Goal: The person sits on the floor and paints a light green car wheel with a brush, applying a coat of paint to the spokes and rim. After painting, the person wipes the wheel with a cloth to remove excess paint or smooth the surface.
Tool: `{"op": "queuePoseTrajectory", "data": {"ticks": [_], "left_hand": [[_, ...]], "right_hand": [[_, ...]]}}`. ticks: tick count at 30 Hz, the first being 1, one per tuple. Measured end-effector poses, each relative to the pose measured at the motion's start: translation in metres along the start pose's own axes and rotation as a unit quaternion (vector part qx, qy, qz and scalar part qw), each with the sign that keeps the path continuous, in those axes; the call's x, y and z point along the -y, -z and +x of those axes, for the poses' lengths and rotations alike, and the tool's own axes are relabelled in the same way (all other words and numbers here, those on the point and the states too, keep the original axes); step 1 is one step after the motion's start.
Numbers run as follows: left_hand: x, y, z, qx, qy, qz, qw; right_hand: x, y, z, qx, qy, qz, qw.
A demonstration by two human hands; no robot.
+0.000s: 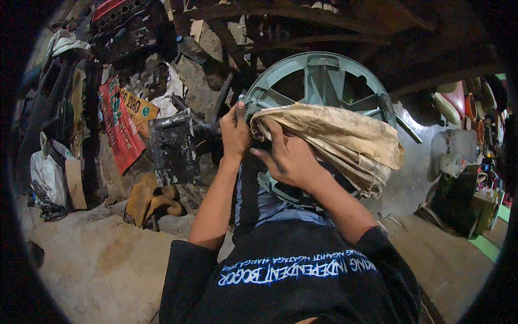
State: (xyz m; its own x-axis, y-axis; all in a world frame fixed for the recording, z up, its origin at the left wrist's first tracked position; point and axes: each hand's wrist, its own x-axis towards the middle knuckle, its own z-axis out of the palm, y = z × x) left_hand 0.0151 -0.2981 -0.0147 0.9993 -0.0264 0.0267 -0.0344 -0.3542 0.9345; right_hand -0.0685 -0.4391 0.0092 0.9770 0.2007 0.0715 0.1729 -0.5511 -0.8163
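Observation:
A pale green spoked wheel point(318, 60) stands in front of my lap, with a stained tan cloth point(334, 129) draped over its near side. At the wheel's left edge, my left hand point(236, 134) is closed, thumb upward, around something I cannot make out. A small shiny metal tip point(241, 98) shows just above that thumb. My right hand point(294, 162) lies against the cloth's left end; its fingers reach toward the wheel's edge and the thumb is spread apart from them. The cloth hides part of the wheel, and the right fingertips are partly obscured.
Left of the wheel stands a grimy dark metal block point(174, 146). Beyond it lie a red banner piece point(123, 127) and a yellow one. A rusty yellow metal part point(143, 200) sits on the floor. Plastic containers point(451, 164) and other clutter stand at right.

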Motion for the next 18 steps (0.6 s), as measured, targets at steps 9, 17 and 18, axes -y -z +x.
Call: {"op": "queuePoseTrajectory", "data": {"ticks": [9,17,18], "left_hand": [[-0.004,0.001,-0.005,-0.056,-0.009,0.113,0.992],[-0.012,0.003,-0.004,-0.030,-0.019,0.127,0.991],[-0.010,0.004,-0.005,-0.016,-0.010,0.132,0.991]], "right_hand": [[-0.015,0.035,-0.040,0.050,0.007,-0.107,0.993],[-0.033,0.019,-0.074,-0.229,-0.040,-0.020,0.972],[-0.032,0.023,-0.074,-0.225,-0.031,-0.018,0.974]]}}
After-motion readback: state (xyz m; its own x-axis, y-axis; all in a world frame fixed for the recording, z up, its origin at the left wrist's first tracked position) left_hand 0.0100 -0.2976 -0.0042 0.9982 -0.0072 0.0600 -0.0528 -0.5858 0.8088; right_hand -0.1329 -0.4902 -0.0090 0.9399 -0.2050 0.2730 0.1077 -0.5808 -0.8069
